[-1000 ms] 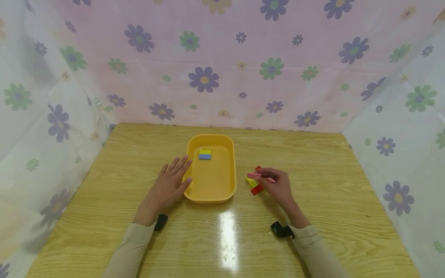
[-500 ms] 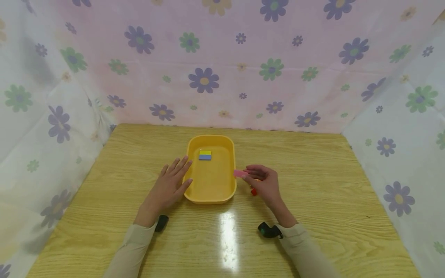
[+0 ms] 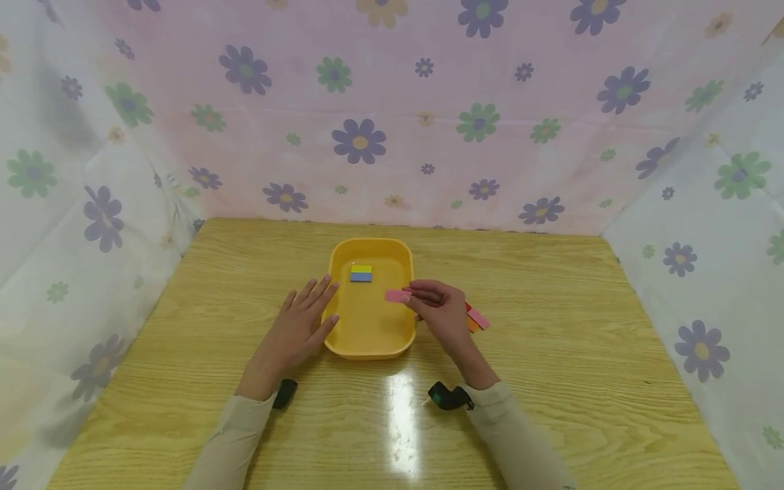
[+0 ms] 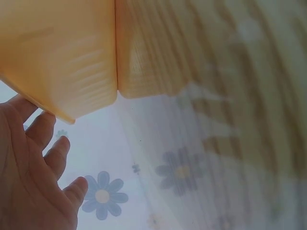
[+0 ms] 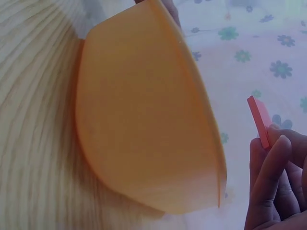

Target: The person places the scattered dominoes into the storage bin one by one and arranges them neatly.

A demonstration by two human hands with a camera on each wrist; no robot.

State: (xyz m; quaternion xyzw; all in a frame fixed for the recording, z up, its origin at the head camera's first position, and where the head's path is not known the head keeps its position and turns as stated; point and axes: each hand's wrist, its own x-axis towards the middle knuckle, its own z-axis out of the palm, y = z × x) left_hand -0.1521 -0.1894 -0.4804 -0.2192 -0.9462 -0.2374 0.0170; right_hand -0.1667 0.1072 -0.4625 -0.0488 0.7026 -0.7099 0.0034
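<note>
Pink block (image 3: 395, 295), one end in close pinch of the right hand (image 3: 442, 314); remainder over the tray (image 3: 367, 328)

The work area is bounded at the rear by a pink sheet (image 3: 407, 88) printed with purple, green and pale orange flowers. The two sides are closed off by a whiter left sheet (image 3: 52, 235) and right sheet (image 3: 725, 272), both similarly patterned. Folds are formed in the left sheet. A table (image 3: 569, 320) with a pale wood-grain surface is enclosed between them. Light is reflected as an elongated bright patch (image 3: 402, 425) on the table's near half.
</note>
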